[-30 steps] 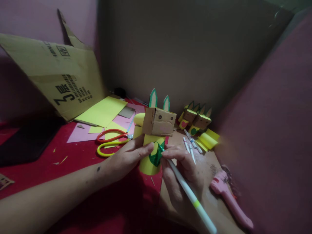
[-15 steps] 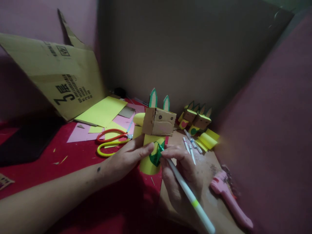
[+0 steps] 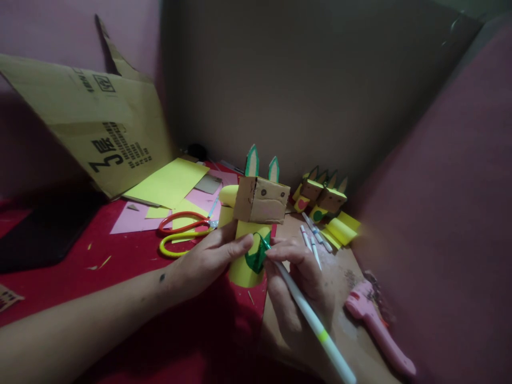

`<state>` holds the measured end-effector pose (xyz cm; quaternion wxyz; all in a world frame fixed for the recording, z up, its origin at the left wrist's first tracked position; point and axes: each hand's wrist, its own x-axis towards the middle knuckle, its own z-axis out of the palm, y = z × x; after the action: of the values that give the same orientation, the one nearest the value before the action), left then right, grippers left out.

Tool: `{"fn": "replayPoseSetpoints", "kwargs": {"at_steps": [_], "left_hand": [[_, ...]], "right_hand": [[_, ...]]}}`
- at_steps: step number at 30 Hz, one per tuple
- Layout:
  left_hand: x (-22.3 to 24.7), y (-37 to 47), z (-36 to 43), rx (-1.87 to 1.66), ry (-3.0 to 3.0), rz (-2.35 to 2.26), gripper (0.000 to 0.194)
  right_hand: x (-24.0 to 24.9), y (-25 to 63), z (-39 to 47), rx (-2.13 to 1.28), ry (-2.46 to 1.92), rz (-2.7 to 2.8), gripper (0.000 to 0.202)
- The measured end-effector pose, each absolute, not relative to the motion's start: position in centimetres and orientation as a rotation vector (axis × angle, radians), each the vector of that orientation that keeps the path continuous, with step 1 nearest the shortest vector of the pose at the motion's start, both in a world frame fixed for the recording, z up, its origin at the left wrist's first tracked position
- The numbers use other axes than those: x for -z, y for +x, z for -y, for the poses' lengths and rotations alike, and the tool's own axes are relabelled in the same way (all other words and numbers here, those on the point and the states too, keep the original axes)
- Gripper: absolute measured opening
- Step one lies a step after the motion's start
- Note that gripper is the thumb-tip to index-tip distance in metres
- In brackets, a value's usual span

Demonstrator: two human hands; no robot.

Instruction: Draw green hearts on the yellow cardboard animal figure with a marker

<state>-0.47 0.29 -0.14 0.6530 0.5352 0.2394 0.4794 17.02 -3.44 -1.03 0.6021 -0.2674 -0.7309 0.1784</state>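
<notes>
My left hand (image 3: 216, 248) is closed around a paper and cardboard animal figure (image 3: 266, 200), thumb on the front of its yellow body and the other fingers hidden behind. The figure has a boxy brown head with drawn eyes and two green-edged upright ears. A dark green patch (image 3: 255, 261) partly fills an outlined shape on its body. Pinched in my right hand (image 3: 296, 272) is a white marker (image 3: 302, 309) with a yellow-green band, its green tip at the upper part of that patch.
Scissors (image 3: 182, 234) with red and yellow handles lie left of the figure, beside yellow paper (image 3: 172, 184). Several white markers (image 3: 314, 242) and two similar figures (image 3: 330, 198) are at right. A pink glue gun (image 3: 380, 330) rests nearer. A cardboard box (image 3: 100, 122) stands at left.
The marker tip has shifted slightly along the green shape, and my right hand has moved a little with it. My left hand and the figure stay nearly still.
</notes>
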Motion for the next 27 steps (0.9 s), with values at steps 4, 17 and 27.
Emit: {"fn": "replayPoseSetpoints", "kwargs": {"at_steps": [4,17,27], "left_hand": [[0.01,-0.48,-0.23,-1.085,1.208,-0.552,0.050],[-0.03,-0.46,-0.04,-1.065,1.220,-0.561,0.047],[-0.07,-0.42,-0.13,-1.082,1.214,-0.560,0.052]], "right_hand": [[0.97,16.98,3.54,-0.382,-0.639,1.690,0.038],[0.60,16.71,3.51,-0.342,-0.637,1.681,0.036],[0.42,16.57,3.51,-0.335,-0.627,1.669,0.033]]}}
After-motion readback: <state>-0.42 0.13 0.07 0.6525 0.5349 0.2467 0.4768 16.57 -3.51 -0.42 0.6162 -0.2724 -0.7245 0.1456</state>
